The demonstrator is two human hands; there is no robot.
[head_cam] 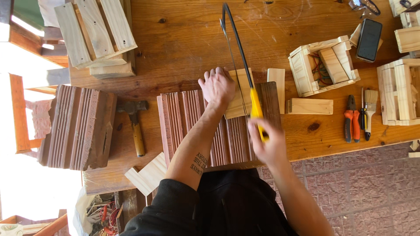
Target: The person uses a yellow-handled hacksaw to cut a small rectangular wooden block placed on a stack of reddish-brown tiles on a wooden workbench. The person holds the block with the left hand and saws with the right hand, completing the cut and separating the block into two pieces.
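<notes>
the person wears a black top with sleeves pushed up past the elbows, baring both forearms. dark lettering is tattooed on the left forearm. both hands are ungloved.

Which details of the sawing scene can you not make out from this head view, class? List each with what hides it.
- Cut line in the pale wood piece: covered by the left hand and the saw.
- Right hand grip on the yellow handle: motion-blurred.
- Contents of the small crate: too small, shadowed.
- Box at right: cut off by the edge.
</notes>
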